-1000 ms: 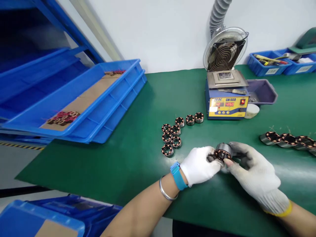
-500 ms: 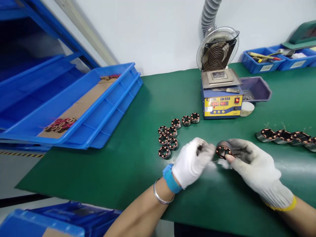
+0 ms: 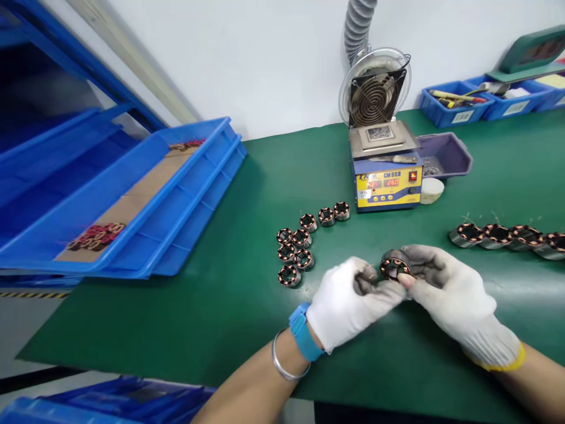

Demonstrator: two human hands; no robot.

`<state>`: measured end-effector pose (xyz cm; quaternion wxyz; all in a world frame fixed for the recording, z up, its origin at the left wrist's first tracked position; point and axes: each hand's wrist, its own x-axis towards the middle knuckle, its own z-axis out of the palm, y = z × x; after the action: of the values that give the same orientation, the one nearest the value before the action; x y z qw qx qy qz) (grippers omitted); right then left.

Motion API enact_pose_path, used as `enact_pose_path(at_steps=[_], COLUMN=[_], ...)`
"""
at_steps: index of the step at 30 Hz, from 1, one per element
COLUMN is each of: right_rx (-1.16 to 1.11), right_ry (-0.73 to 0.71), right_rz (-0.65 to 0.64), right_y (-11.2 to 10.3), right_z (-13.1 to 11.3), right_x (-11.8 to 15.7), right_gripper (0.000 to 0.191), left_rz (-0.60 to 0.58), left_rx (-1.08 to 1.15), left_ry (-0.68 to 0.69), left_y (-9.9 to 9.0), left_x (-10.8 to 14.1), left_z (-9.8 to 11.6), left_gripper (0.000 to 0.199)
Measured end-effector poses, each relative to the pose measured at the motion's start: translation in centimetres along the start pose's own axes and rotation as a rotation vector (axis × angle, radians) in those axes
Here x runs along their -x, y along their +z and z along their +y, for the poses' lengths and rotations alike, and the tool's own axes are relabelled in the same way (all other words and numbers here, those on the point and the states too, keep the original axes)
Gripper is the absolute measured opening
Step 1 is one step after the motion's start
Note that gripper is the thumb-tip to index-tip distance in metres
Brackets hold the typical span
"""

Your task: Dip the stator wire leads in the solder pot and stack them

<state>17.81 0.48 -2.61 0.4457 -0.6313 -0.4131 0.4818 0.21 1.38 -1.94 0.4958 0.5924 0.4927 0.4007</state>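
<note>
Holding ring (image 3: 396, 257), parts (image 3: 97, 236) in blue tray (image 3: 180, 194)

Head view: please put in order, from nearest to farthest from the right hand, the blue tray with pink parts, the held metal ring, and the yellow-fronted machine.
1. Metal ring: held by the right hand, at its left side.
2. Yellow-fronted machine: beyond the hand, somewhat to the left.
3. Blue tray: far over at the left.
</note>
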Motion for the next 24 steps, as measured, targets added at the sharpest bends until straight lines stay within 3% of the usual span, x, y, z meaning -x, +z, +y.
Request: enact_pose_path(at_steps=[2,4,9,11,15,18,21,24], right_rx=[-0.006,0.003,0.066,0.105,0.209,0.295,0.404,0.64], right_ry=[-0.013,-0.021,-0.073,-0.085,-0.102,-0.147,-0.253,-0.395], right_rz=[-0.024,-0.041,-0.003,0.012,-0.01,0.015,0.134,0.29], right_y=[0.0,0.1,-0.1,-0.2,-0.3,-0.9,-2.2,-3.4], right_z=[0.2,0.4,0.6,0.6,1.1,0.9,-1.5,-6.9], right_x=[0.1,0.1,0.1,0.1,0.3,0.0,-2.1,-6.4], right_gripper=[0.07,0.067,0.061,0.06,0.057,0.055,0.052,0.046], left_rz=[-0.114,-0.134,0.208,0.162,-0.059,-0.049,0.026,0.04], left_rx=[-0.054,-0.061,0.134,0.066,-0.194,-0.255,-0.25,-0.319], left_ry=[0.027,0.058,0.075,0.086,0.111,0.182,0.219,0.245], left_y=[0.4,0.1,-1.7,-1.8,-1.1,-1.0,-1.2,-1.1], left_x=[0.2,0.5,0.3,0.1,0.2,0.5,0.8,0.9], left_z=[-0.1,-0.1,0.3,0.2,0.0,0.0,0.2,0.2], left_gripper=[0.019,0.019,0.024,0.024,0.021,0.024,0.026,0.023])
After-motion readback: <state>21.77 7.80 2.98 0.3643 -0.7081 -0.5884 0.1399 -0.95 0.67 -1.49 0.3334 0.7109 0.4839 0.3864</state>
